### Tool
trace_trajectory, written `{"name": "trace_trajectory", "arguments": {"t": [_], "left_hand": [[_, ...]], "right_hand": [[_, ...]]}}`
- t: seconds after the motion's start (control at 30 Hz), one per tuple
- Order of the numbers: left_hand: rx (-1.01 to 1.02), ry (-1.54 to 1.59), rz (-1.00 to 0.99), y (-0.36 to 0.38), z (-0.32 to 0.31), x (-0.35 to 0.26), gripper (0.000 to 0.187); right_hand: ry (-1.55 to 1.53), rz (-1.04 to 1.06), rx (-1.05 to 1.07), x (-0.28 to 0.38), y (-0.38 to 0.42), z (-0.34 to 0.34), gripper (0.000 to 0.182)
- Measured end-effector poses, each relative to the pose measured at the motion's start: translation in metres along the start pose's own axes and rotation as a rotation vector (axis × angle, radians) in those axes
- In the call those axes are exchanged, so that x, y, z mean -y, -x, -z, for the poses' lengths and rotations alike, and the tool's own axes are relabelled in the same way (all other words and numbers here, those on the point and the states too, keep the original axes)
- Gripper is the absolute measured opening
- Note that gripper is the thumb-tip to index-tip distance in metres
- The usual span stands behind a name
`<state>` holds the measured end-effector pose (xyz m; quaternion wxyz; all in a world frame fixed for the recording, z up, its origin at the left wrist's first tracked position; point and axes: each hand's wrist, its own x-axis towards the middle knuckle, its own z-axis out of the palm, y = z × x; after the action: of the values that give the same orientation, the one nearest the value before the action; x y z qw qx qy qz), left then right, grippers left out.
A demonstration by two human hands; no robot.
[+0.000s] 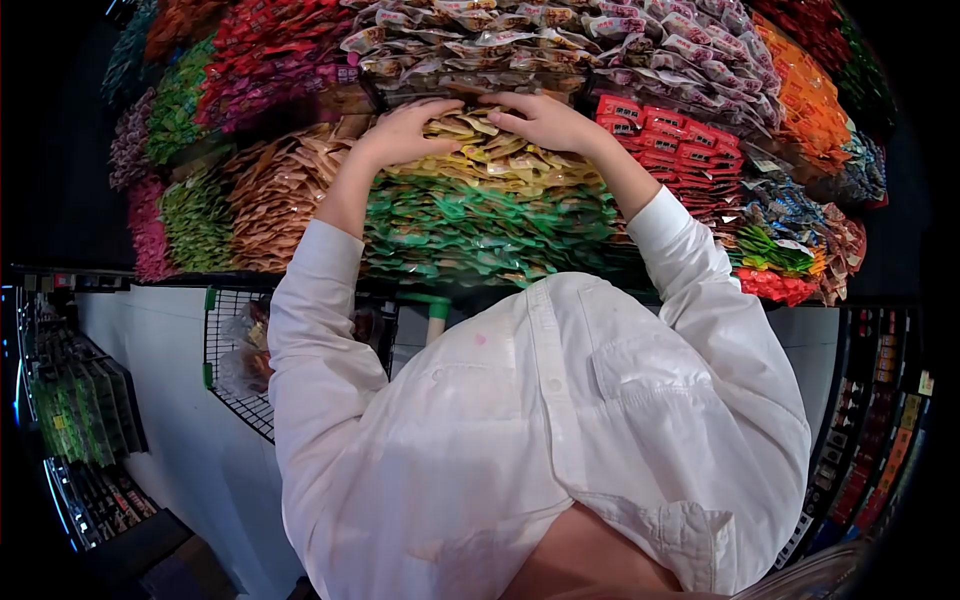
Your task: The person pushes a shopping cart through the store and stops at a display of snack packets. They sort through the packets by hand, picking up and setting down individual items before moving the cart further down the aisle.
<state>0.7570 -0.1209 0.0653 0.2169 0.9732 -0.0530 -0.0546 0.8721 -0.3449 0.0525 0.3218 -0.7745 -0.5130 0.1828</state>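
Observation:
My left hand (408, 132) lies on the left edge of a heap of yellow snack packets (505, 155), thumb spread away from its stretched fingers. On the far right part of the same heap rests my right hand (548, 120), its fingers extended and apart. Both hands touch the packets, and neither visibly grips one. Green packets (480, 225) are stacked in front of the yellow ones, nearer my body. Orange-brown packets (285, 185) lie left of my left wrist, while red packets (675, 140) stand in rows right of my right forearm.
Behind the yellow heap rises a tier of white-and-brown packets (480, 40). Orange packets (800, 90) and blue packets (785, 205) fill the right side. A wire shopping cart (228, 345) holding bagged items stands below left. Store shelves (880, 420) line the right.

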Motion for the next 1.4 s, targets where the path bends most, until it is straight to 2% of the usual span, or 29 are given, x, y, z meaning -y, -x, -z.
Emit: {"name": "trace_trajectory", "arguments": {"t": [0.07,0.13,0.2,0.33,0.4,0.47,0.53,0.57,0.6,0.7,0.73,0.83,0.9,0.93,1.0,1.07,1.2,1.27,1.33,1.37,1.4], "left_hand": [[-0.028,-0.069,0.040,0.004,-0.003,-0.010,0.069],[-0.058,-0.139,0.074,0.006,-0.005,-0.017,0.069],[-0.058,-0.190,0.144,0.006,-0.006,-0.022,0.070],[-0.148,-0.161,0.141,0.004,-0.010,-0.010,0.066],[-0.230,-0.068,0.124,0.005,-0.004,-0.008,0.070],[-0.281,-0.081,0.122,0.014,0.004,-0.014,0.064],[-0.347,0.027,0.057,0.024,0.010,-0.015,0.059],[-0.439,0.012,0.059,0.030,0.008,-0.014,0.050],[-0.437,0.011,0.057,0.041,0.008,-0.019,0.050],[-0.640,0.095,0.055,0.089,0.002,-0.046,0.033],[-0.684,0.083,0.062,0.109,-0.006,-0.054,0.028],[-0.657,0.228,0.131,0.159,-0.045,-0.059,0.016],[-0.616,0.218,0.209,0.185,-0.070,-0.070,0.013],[-0.610,0.179,0.228,0.193,-0.080,-0.076,0.012],[-0.581,0.235,0.314,0.204,-0.093,-0.090,0.012],[-0.582,0.284,0.396,0.210,-0.099,-0.105,0.013],[-0.650,0.282,0.541,0.229,-0.122,-0.122,0.014],[-0.610,0.217,0.633,0.247,-0.131,-0.133,0.020],[-0.605,0.144,0.680,0.272,-0.144,-0.144,0.026],[-0.598,0.065,0.705,0.285,-0.151,-0.149,0.034],[-0.617,0.059,0.718,0.299,-0.157,-0.153,0.034]], "right_hand": [[0.027,0.016,0.032,-0.003,-0.002,-0.006,0.047],[0.064,0.122,-0.061,-0.007,-0.001,-0.014,0.052],[0.087,0.074,-0.039,-0.011,-0.001,-0.018,0.051],[0.095,0.082,-0.115,-0.007,0.002,-0.013,0.048],[0.115,0.059,-0.140,-0.002,0.004,-0.005,0.047],[0.178,0.118,-0.333,0.002,0.008,0.003,0.043],[0.133,0.120,-0.402,0.006,0.018,0.009,0.036],[0.128,0.147,-0.454,0.006,0.025,0.010,0.035],[0.123,0.173,-0.507,0.008,0.034,0.011,0.033],[-0.048,0.066,-0.522,0.037,0.077,0.015,0.026],[-0.018,0.023,-0.533,0.039,0.090,0.015,0.025],[0.028,0.056,-0.635,0.026,0.118,0.012,0.023],[-0.190,-0.082,-0.716,0.020,0.131,0.013,0.022],[-0.219,-0.029,-0.765,0.018,0.135,0.013,0.021],[-0.330,-0.096,-0.716,0.017,0.139,0.014,0.021],[-0.415,-0.040,-0.634,0.031,0.135,0.009,0.020],[-0.292,0.275,-0.303,0.072,0.119,-0.016,0.019],[-0.342,0.321,-0.110,0.081,0.110,-0.041,0.017],[-0.358,0.400,0.040,0.096,0.107,-0.064,0.028],[-0.393,0.481,0.110,0.099,0.105,-0.081,0.042],[-0.417,0.452,0.237,0.107,0.106,-0.095,0.049]]}}
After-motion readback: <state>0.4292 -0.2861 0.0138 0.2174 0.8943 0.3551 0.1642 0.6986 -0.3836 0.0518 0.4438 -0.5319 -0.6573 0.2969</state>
